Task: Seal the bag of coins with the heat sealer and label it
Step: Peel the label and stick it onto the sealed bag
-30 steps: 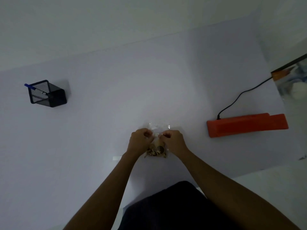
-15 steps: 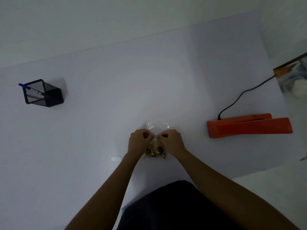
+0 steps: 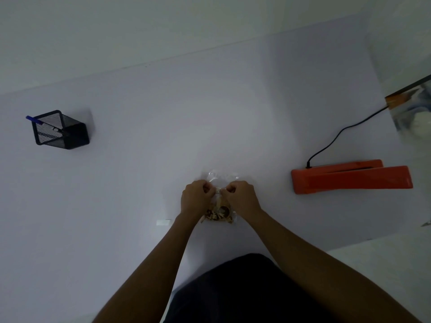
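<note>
A small clear plastic bag of coins (image 3: 219,212) lies on the white table (image 3: 140,171) in front of me. My left hand (image 3: 195,198) and my right hand (image 3: 240,198) both pinch the bag near its upper part, fingers curled shut on the plastic. The bag's open top (image 3: 222,177) sticks out beyond my knuckles. The orange heat sealer (image 3: 349,177) lies to the right, its lid slightly raised, with a black cord (image 3: 338,136) running to the back right. A small white label (image 3: 163,222) rests on the table just left of my left wrist.
A black mesh pen holder (image 3: 61,130) with a blue pen (image 3: 33,120) stands at the far left. The table's right edge runs close behind the sealer, and a shiny object (image 3: 412,108) sits beyond it at the right. A white wall borders the table's far edge.
Both hands stay on the bag in nearly the same place. The view has shifted slightly; the fingers have worked a little on the bag's upper part.
</note>
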The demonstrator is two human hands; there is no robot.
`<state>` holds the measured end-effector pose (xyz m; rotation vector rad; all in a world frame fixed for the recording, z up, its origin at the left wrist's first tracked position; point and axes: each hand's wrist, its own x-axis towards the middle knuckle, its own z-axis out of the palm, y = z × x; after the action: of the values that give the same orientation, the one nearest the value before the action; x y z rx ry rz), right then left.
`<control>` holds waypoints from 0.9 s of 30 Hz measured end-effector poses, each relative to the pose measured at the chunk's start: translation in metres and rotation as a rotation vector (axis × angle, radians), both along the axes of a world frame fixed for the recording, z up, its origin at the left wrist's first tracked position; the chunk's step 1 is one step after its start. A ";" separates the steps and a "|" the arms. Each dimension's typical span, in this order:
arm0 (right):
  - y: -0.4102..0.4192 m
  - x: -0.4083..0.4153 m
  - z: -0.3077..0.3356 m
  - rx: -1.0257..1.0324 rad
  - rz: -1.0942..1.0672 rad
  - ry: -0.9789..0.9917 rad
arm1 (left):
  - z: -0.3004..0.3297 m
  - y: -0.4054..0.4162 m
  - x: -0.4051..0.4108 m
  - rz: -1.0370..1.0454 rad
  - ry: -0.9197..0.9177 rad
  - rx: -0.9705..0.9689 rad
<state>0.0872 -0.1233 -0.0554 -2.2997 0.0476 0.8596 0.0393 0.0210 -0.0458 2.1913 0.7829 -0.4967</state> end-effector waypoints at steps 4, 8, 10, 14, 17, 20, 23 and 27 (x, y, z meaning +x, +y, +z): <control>0.000 -0.001 0.000 -0.017 0.004 -0.016 | 0.002 -0.002 0.001 0.010 0.010 0.012; 0.001 -0.001 0.002 -0.036 -0.001 -0.020 | 0.001 -0.003 0.002 0.014 0.023 0.016; 0.001 -0.001 0.003 -0.047 -0.002 -0.012 | 0.001 -0.003 0.001 0.016 0.022 0.015; 0.002 0.000 0.003 -0.055 -0.003 0.005 | 0.002 -0.004 0.002 0.014 0.023 0.018; 0.002 0.002 0.004 -0.075 0.003 0.018 | 0.002 -0.005 0.002 0.022 0.035 0.029; 0.002 0.005 0.006 -0.093 0.007 0.033 | 0.001 -0.005 0.002 0.029 0.035 0.030; -0.002 0.008 0.006 -0.107 0.010 0.046 | 0.001 -0.005 0.001 0.021 0.025 0.024; -0.011 0.010 0.005 -0.112 -0.003 0.061 | 0.002 -0.006 -0.001 0.018 -0.005 0.029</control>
<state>0.0974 -0.1344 -0.0503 -2.3758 0.1291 0.9466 0.0388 0.0146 -0.0442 2.2099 0.8110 -0.4734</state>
